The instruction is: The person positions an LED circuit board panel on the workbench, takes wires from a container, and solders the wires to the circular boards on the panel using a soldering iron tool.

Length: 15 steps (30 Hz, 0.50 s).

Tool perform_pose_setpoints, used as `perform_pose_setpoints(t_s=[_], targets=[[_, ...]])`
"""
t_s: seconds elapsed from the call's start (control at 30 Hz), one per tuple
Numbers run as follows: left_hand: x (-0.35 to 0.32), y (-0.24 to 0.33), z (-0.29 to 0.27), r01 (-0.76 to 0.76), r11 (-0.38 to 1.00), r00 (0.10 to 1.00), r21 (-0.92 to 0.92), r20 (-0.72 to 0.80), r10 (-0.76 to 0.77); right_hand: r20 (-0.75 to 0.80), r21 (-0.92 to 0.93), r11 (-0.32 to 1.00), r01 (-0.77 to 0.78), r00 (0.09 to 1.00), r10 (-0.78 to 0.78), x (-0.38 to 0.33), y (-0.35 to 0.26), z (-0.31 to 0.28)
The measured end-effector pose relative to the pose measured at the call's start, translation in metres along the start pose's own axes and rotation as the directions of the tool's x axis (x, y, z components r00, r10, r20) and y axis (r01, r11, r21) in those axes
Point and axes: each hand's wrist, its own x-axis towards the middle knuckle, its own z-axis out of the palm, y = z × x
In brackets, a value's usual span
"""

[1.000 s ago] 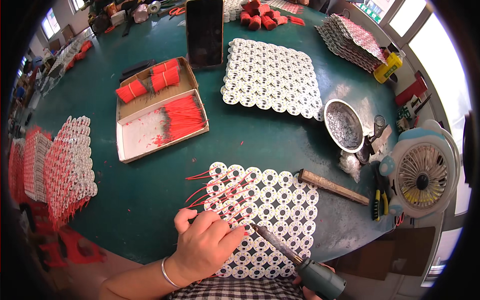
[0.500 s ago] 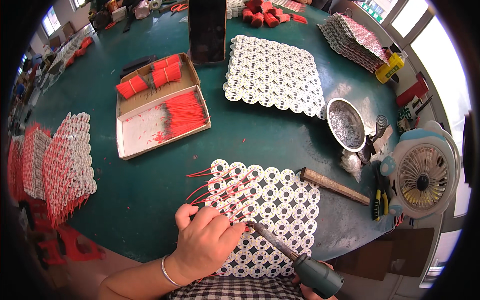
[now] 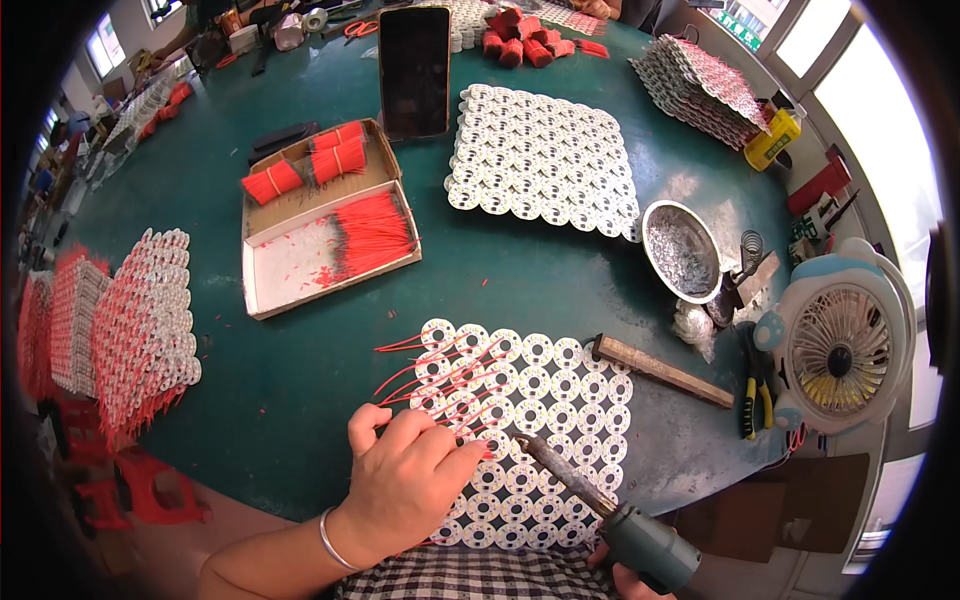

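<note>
A panel of round white circuit boards (image 3: 565, 386) lies at the table's near edge. Thin red wires (image 3: 402, 383) stick out leftward from several boards on its left side. Over that side, my left hand (image 3: 405, 478) is closed in a pinch, with red wire ends showing at its thumb and fingertips. My right hand (image 3: 628, 582), largely hidden behind the handle, grips a soldering iron (image 3: 648, 545) with a dark green handle. The iron's tip is just right of my left fingertips, over the panel and apart from them; whether it touches a board I cannot tell.
A wooden bar (image 3: 665, 371) rests against the panel's right corner. Beyond are a box of red wires (image 3: 262, 275), a phone (image 3: 414, 75), stacked board panels (image 3: 540, 150) and a metal bowl (image 3: 682, 250). Pliers (image 3: 757, 395) and a fan (image 3: 840, 350) stand right; wired panels (image 3: 150, 320) lie left.
The soldering iron's tip has moved right, away from my left fingertips. My left hand keeps its pinch in nearly the same place. The whole view has shifted slightly.
</note>
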Motion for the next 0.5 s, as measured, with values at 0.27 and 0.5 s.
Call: perform_pose_setpoints(t_s=[0.27,0.5], targets=[[-0.006,0.015,-0.026,-0.069,0.996,0.988,0.049,-0.132,0.075,0.006,0.212,0.959,-0.186,0.982,0.189,-0.031,0.042,0.002],[0.008,0.014,-0.034,-0.111,0.992,0.974,0.054,-0.192,0.12,-0.133,0.114,0.992,-0.057,0.988,0.073,-0.008,-0.013,0.003]])
